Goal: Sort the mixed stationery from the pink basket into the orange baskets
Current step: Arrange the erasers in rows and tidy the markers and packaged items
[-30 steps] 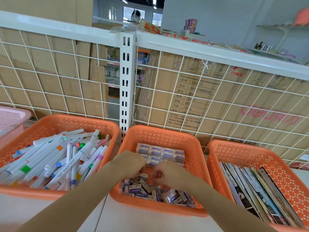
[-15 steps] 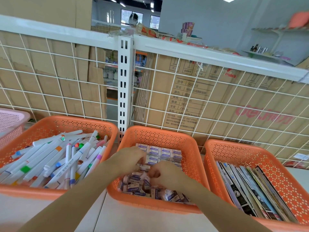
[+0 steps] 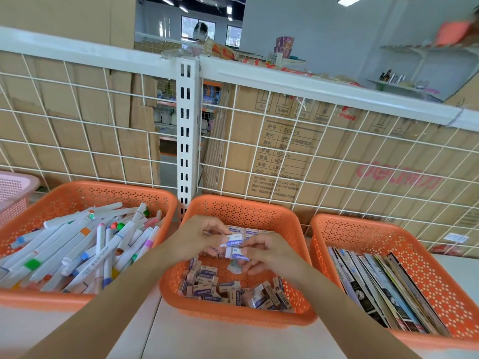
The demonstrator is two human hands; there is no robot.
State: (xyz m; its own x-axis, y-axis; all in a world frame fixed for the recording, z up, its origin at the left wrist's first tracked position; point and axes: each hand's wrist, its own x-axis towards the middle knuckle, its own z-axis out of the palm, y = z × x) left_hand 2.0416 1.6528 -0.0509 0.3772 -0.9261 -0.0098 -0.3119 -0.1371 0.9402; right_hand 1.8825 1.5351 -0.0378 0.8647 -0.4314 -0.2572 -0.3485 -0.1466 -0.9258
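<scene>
Erasers point(image 3: 233, 240) are what I am holding: two small sleeved blocks, one just above the other, caught between my hands over the middle orange basket point(image 3: 293, 229). My left hand point(image 3: 204, 237) comes in from 9 o'clock with its grip curled onto the upper block. My right hand point(image 3: 269, 255) comes in from 3 o'clock and pinches the lower one with bent fingers. Motion blur stops me saying whether either grip hides anything more.

Both blocks lie with their long axis running 9 to 3, label up, across the line of my forearms. The tidy row of erasers point(image 3: 255, 232) sits at 12 o'clock, just past my fingertips and on the same axis. The loose heap point(image 3: 228, 286) lies at 6 o'clock, under my wrists.

I judge the next move to be a short reach toward 12 o'clock with no turning of the blocks. The left hand is slightly nearer the row. The pink basket point(image 3: 18, 182) is far out at 9 o'clock, beyond the marker basket point(image 3: 77, 187), well apart from both grips.
</scene>
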